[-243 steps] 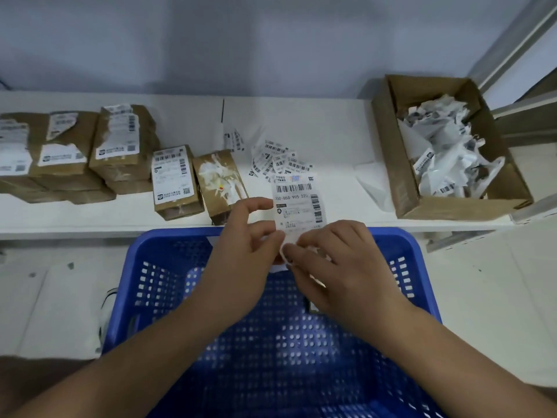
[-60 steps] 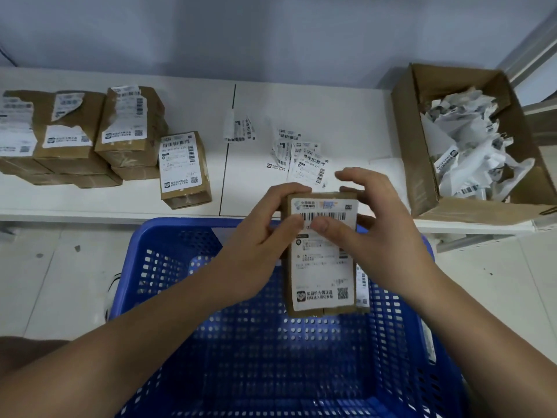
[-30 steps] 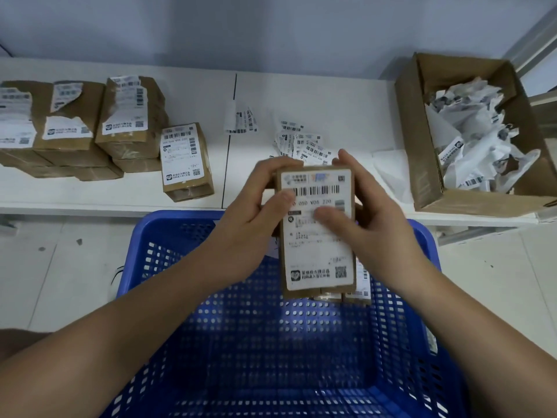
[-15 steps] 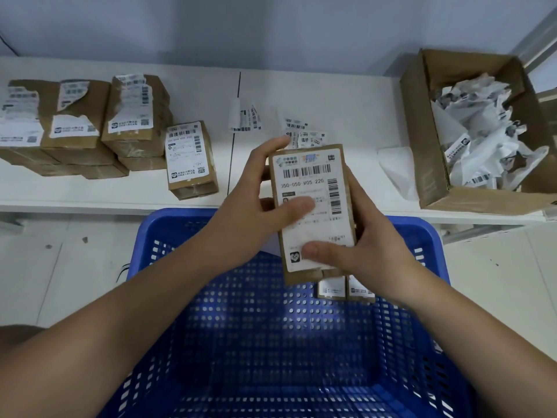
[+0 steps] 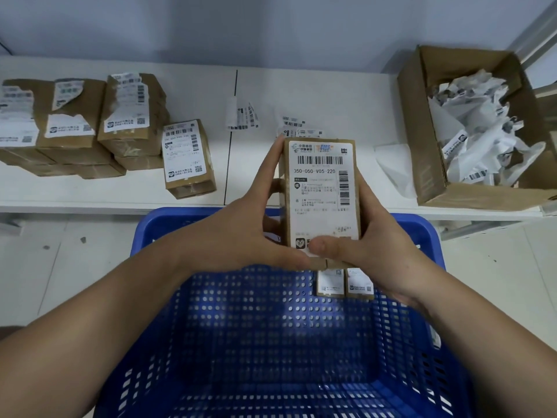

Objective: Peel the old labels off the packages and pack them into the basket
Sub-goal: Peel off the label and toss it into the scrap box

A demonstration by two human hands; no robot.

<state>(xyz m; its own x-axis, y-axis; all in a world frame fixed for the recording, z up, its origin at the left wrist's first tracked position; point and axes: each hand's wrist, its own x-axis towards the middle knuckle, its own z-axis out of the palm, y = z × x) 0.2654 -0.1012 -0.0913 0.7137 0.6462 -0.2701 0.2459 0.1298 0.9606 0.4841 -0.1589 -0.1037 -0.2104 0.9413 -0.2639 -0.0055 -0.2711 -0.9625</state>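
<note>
Two packages in the basket (image 5: 330, 285) sit mostly hidden behind the held package (image 5: 321, 194).

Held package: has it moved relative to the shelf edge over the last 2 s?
Yes. The held package has gone away from the person: its top now reaches well past the shelf's front edge, over the loose labels; earlier it hung mostly over the basket.

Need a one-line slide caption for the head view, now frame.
Both hands, left hand and right hand, hold a labelled package over the blue basket.

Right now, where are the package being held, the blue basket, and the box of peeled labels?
held package (image 5: 322, 194), head view, middle of its label.
blue basket (image 5: 187, 218), head view, far rim.
cardboard box (image 5: 428, 173), head view, outer left wall.
</note>
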